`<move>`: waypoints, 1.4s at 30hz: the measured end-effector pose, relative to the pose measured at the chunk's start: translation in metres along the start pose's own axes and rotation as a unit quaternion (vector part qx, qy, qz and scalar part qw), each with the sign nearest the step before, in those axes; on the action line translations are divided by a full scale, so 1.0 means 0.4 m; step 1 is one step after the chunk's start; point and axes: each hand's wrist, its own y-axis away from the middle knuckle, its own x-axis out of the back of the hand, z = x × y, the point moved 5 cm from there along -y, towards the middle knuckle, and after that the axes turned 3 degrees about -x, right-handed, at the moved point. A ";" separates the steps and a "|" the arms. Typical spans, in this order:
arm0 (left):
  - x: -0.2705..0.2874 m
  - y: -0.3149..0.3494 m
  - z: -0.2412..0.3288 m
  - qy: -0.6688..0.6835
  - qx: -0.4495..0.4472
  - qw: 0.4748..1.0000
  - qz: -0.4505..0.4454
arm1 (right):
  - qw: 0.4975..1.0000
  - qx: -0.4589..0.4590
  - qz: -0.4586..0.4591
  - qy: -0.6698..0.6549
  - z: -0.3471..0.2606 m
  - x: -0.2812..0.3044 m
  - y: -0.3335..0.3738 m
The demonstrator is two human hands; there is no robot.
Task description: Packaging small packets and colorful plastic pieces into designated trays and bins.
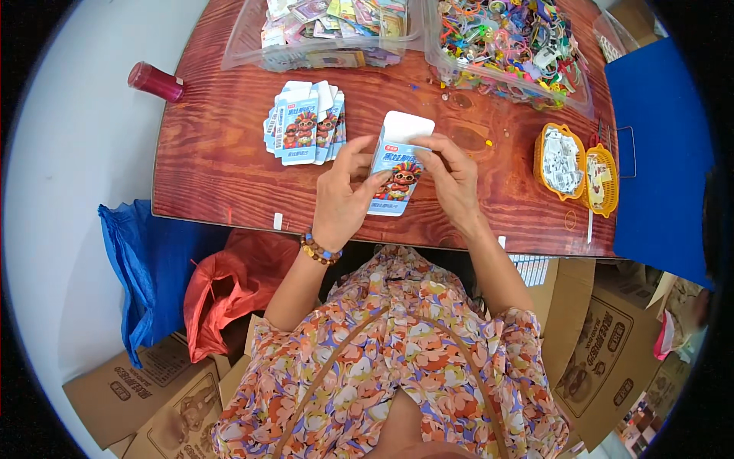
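A small blue and white cardboard box (394,191) with a colourful cartoon figure on its front is held above the near edge of the table. Its white top flap stands up. My left hand (344,191), with a beaded bracelet on the wrist, grips the box's left side, thumb on the front. At the upper right corner, by the base of the flap, the thumb and fingers of my right hand (453,176) pinch the box. The inside of the box is hidden. To the left, a pile of similar flat-looking boxes (300,134) lies on the table.
On the wooden table (229,176) stand a clear bin (321,57) of colourful packets and another bin (512,88) of small plastic trinkets. Yellow baskets (562,191) hold small white packets at right. A red cylinder (157,82) is far left. Bags and cartons (138,386) lie below.
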 end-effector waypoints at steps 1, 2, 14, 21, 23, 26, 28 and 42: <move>0.000 0.002 0.005 -0.001 0.001 1.000 -0.001 | 1.000 -0.001 0.001 -0.001 -0.001 0.007 -0.003; -0.004 0.003 0.021 0.004 -0.017 1.000 -0.016 | 1.000 0.005 -0.011 0.003 -0.003 0.010 -0.005; -0.015 -0.006 -0.005 0.091 -0.023 0.987 -0.131 | 0.998 0.040 -0.028 0.026 -0.072 -0.008 -0.005; -0.034 0.016 0.031 0.107 -0.041 0.985 -0.128 | 0.988 -0.130 -0.034 -0.073 -0.092 0.032 -0.044; -0.031 0.020 0.036 0.092 -0.043 0.987 -0.122 | 0.992 -0.112 -0.036 -0.038 -0.101 0.035 -0.053; -0.025 0.025 0.032 0.089 -0.037 0.988 -0.120 | 0.989 -0.100 -0.111 -0.018 -0.115 0.039 -0.060; -0.026 0.028 0.029 0.102 -0.028 0.987 -0.124 | 0.978 -0.123 -0.166 0.028 -0.118 0.040 -0.060; -0.039 0.033 0.019 0.119 0.020 0.985 -0.123 | 0.969 -0.045 -0.171 0.170 -0.153 0.045 -0.035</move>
